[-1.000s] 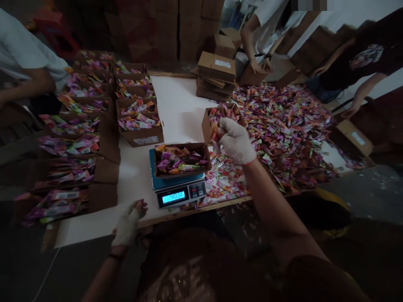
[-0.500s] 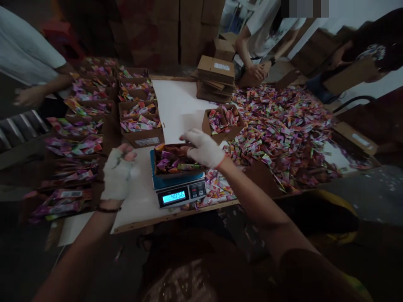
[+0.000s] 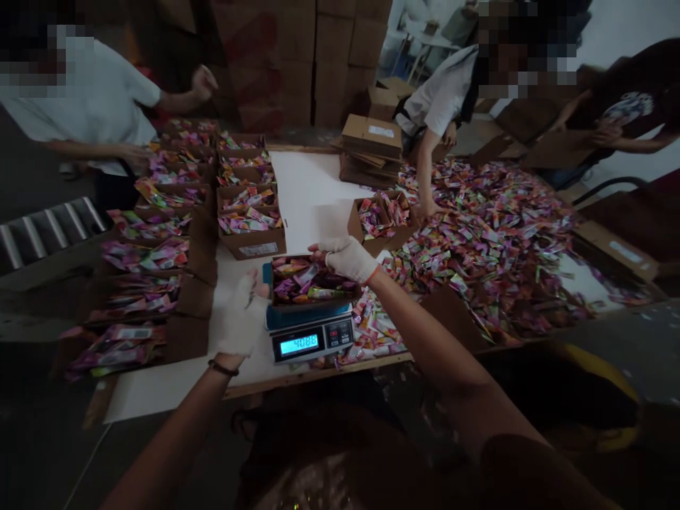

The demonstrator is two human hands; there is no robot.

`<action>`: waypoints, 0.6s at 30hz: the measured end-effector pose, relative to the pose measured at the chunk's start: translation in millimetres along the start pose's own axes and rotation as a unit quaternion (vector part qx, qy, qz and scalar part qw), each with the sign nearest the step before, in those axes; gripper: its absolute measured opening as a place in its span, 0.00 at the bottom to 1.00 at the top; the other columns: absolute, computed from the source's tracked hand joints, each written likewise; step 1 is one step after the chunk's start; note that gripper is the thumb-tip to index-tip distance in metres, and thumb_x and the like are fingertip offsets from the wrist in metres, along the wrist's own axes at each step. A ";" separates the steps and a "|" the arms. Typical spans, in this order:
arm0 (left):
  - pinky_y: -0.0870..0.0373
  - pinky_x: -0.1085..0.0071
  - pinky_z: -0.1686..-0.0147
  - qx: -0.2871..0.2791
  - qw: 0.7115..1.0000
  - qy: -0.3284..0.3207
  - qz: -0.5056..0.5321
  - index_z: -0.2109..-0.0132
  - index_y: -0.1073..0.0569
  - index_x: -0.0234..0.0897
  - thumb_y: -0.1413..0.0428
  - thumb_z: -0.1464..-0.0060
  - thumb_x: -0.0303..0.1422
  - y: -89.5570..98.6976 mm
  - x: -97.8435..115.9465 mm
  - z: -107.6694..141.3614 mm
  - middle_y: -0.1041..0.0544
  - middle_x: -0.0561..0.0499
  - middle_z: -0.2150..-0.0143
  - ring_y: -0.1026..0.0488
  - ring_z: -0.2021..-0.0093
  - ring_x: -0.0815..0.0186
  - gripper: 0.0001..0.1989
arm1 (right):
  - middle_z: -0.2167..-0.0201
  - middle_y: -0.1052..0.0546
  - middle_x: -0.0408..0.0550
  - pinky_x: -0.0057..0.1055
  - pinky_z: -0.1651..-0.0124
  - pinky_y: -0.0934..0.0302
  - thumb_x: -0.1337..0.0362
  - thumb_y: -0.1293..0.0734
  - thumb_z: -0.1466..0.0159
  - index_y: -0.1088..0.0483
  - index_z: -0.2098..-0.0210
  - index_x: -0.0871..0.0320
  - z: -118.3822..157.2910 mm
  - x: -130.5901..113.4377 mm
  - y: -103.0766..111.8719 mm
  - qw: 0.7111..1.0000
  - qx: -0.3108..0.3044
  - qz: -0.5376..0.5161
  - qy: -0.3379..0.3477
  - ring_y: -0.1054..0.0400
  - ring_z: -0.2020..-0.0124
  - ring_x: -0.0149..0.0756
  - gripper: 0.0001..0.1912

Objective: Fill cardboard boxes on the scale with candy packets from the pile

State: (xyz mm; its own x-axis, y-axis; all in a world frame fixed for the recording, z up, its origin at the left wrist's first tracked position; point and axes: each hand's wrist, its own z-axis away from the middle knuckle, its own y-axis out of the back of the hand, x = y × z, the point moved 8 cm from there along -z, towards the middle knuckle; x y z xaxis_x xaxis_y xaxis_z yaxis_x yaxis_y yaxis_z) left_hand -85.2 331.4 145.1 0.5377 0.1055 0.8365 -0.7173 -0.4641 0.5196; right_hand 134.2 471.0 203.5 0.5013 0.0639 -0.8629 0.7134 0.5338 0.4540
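A brown cardboard box (image 3: 308,303) full of colourful candy packets rests on a blue digital scale (image 3: 311,338) with a lit display. My right hand (image 3: 346,256), in a white glove, grips the box's far right rim. My left hand (image 3: 243,319), also gloved, is against the box's left side, fingers up. A second open box (image 3: 380,218) with packets stands just beyond the scale. A large heap of loose candy packets (image 3: 489,234) covers the table's right half.
Several filled boxes (image 3: 159,241) line the table's left side. A stack of flat cartons (image 3: 370,145) sits at the back. Three other people stand around the table; one person's hand (image 3: 425,209) reaches into the heap. A metal roller track (image 3: 47,230) is at far left.
My left hand rose from the table edge to the box's left side. My right hand moved from above the second box to the rim of the box on the scale.
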 end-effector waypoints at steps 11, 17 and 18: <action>0.43 0.30 0.23 -0.257 0.872 -0.257 -0.329 0.44 0.15 0.30 0.44 0.29 0.52 -79.8 99.3 0.0 0.16 0.30 0.38 0.24 0.33 0.37 0.28 | 0.49 0.16 0.59 0.40 0.48 0.30 0.66 0.32 0.36 0.16 0.47 0.57 115.1 6.4 141.4 0.890 0.232 0.391 0.039 0.22 0.50 0.51 0.20; 0.27 0.48 0.29 -0.039 0.998 -0.046 0.024 0.39 0.18 0.37 0.44 0.34 0.50 6.2 6.4 30.2 0.17 0.35 0.34 0.23 0.32 0.47 0.27 | 0.48 0.13 0.55 0.40 0.43 0.33 0.68 0.29 0.34 0.16 0.47 0.55 79.3 22.4 -9.0 0.858 -0.138 0.489 0.074 0.20 0.45 0.49 0.17; 0.22 0.50 0.37 0.026 0.996 0.066 0.062 0.49 0.17 0.38 0.42 0.38 0.51 32.4 -33.7 45.6 0.14 0.36 0.45 0.19 0.43 0.48 0.23 | 0.47 0.13 0.56 0.40 0.43 0.34 0.69 0.29 0.32 0.15 0.47 0.56 72.1 25.3 -22.8 0.845 -0.159 0.507 0.052 0.20 0.43 0.50 0.16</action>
State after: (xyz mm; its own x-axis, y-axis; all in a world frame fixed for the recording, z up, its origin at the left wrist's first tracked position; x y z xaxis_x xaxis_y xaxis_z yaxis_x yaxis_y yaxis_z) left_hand -106.3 272.7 125.9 0.3819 0.1579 0.9106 -0.7487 -0.5248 0.4050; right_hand 165.9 399.7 187.4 0.7189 0.6896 -0.0872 -0.2342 0.3584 0.9037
